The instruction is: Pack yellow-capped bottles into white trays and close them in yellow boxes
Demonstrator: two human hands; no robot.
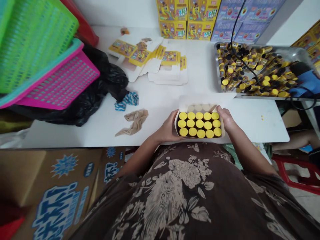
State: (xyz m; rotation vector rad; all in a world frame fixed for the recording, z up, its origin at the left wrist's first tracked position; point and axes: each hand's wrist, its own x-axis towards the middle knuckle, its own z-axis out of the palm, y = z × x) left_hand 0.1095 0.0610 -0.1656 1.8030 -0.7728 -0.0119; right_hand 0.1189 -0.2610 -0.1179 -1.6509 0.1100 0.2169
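An opened small carton (177,130) sits at the table's front edge, close to my body. Rows of yellow-capped little tubes (199,124) fill it, caps facing up. My left hand (168,128) is wrapped around the carton's left end. At its right end, my right hand (225,119) grips the side, with the thumb near the back corner by the raised flap (207,99). Both palms and several fingertips are hidden behind the carton walls.
A metal tray (218,78) of loose tubes stands at right, a black cable hanging over it. Flattened cartons (170,71) lie at back, before stacked yellow boxes (175,30). Plastic baskets (62,80) and a black bag (107,73) occupy the left. Cardboard boxes (67,193) stand below.
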